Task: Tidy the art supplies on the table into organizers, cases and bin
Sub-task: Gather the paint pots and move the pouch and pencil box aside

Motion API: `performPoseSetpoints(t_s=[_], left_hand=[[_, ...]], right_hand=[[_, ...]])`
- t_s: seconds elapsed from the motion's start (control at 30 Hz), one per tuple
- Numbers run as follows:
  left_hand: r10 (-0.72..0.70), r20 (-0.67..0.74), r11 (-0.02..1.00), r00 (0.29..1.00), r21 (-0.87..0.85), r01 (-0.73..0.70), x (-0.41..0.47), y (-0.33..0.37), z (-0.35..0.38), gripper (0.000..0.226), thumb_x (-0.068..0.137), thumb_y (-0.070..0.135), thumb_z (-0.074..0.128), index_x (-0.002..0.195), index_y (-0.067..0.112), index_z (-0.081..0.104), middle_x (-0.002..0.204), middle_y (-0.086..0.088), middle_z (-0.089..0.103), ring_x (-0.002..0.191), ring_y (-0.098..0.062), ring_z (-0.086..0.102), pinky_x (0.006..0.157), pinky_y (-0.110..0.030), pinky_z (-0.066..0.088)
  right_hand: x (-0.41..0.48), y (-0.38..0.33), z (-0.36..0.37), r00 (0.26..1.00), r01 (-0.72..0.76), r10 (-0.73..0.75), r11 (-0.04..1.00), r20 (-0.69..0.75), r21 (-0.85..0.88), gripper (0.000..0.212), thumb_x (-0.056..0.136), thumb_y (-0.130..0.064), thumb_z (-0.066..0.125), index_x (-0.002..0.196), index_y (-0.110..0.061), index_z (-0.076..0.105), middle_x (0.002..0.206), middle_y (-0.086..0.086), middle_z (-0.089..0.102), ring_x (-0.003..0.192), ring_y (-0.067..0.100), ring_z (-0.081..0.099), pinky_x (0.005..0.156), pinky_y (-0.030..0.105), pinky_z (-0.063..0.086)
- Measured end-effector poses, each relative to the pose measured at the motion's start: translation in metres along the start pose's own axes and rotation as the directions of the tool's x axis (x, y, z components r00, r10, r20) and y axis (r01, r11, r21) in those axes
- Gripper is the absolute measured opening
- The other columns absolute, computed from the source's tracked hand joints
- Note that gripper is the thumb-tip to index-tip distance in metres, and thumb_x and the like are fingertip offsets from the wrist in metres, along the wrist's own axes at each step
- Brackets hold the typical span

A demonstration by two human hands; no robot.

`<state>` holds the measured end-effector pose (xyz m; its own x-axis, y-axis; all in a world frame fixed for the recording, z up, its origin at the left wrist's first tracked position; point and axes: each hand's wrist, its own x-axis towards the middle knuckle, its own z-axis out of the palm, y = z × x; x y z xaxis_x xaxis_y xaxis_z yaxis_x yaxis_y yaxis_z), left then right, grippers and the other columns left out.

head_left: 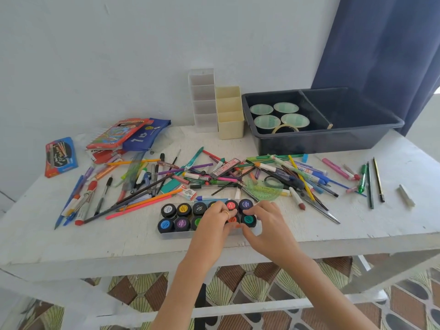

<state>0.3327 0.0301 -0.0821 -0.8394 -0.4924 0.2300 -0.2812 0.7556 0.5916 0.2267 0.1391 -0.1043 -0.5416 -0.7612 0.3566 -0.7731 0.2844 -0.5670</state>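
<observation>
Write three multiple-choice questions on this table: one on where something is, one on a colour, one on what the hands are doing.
1. Where are the tape rolls?
A) in the left part of the dark bin
B) in the blue pouch
C) on the floor

2. What colour is the organizer standing right beside the bin?
A) red
B) cream
C) green

3. What are the left hand and right hand doing?
A) holding scissors
B) hanging off the table
C) touching the paint pots in their tray

Answers:
1 A: the rolls sit in the bin's left part.
2 B: its walls are pale cream.
3 C: fingers of both hands lie on the pots at the tray's right end.
</observation>
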Motion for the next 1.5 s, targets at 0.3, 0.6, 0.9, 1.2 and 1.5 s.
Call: performPoseSetpoints(t_s=[0.3, 0.6, 0.9, 1.2, 1.5], left_hand=[[-0.029, 0.066, 0.926, 0.997, 0.379, 0.002, 0.005, 0.000, -0.011, 0.033, 0.091, 0.043, 0.053, 0.120, 0.030, 0.062, 0.115, 0.011, 0.064, 0.112, -0.011, 0.044, 0.086, -0.029, 0.019], [-0.074, -0.044, 0.976, 0.996, 0.204, 0.082, -0.009, 0.002, -0.005, 0.028, 0.092, 0.041, 0.053, 0.111, 0.028, 0.069, 0.112, 0.010, 0.065, 0.113, -0.006, 0.044, 0.081, -0.021, 0.010], [-0.084, -0.227, 0.993, 0.970, 0.065, 0.101, -0.006, 0.008, -0.012, 0.025, 0.096, 0.025, 0.051, 0.089, 0.014, 0.072, 0.087, 0.002, 0.070, 0.086, -0.015, 0.060, 0.084, -0.031, 0.040], [-0.261, -0.358, 0.961, 0.897, -0.008, 0.276, 0.013, -0.004, -0.053, 0.030, 0.095, 0.031, 0.051, 0.111, 0.012, 0.068, 0.104, 0.001, 0.069, 0.098, -0.009, 0.061, 0.082, -0.018, 0.046], [-0.341, -0.484, 0.927, 0.806, -0.031, 0.373, 0.017, -0.035, -0.095, 0.024, 0.094, 0.027, 0.053, 0.105, 0.014, 0.070, 0.097, 0.006, 0.070, 0.087, -0.001, 0.059, 0.074, -0.007, 0.044]], right_hand=[[0.001, -0.007, 0.001, 1.000, -0.003, 0.000, 0.997, -0.026, -0.083, 0.020, 0.077, -0.017, 0.074, 0.092, -0.005, 0.067, 0.086, 0.001, 0.053, 0.083, 0.020, 0.049, 0.070, 0.020, 0.036], [-0.004, -0.012, -0.001, 0.999, -0.007, 0.003, 0.996, -0.048, -0.091, 0.023, 0.081, -0.012, 0.069, 0.102, -0.003, 0.070, 0.079, -0.004, 0.043, 0.082, 0.018, 0.049, 0.058, 0.025, 0.043], [0.005, -0.018, -0.004, 0.997, 0.020, -0.025, 0.997, -0.068, -0.070, 0.008, 0.080, -0.011, 0.070, 0.088, -0.010, 0.072, 0.083, -0.002, 0.056, 0.084, 0.015, 0.051, 0.056, 0.020, 0.043], [0.061, -0.042, 0.015, 0.977, 0.204, -0.208, 0.976, 0.053, 0.071, 0.010, 0.083, -0.011, 0.066, 0.090, -0.015, 0.072, 0.081, -0.003, 0.061, 0.078, 0.015, 0.054, 0.067, 0.026, 0.046], [0.121, -0.073, 0.046, 0.947, 0.264, -0.293, 0.943, 0.133, 0.200, 0.012, 0.085, -0.016, 0.064, 0.094, -0.019, 0.072, 0.078, -0.008, 0.059, 0.074, 0.007, 0.050, 0.066, 0.018, 0.043]])
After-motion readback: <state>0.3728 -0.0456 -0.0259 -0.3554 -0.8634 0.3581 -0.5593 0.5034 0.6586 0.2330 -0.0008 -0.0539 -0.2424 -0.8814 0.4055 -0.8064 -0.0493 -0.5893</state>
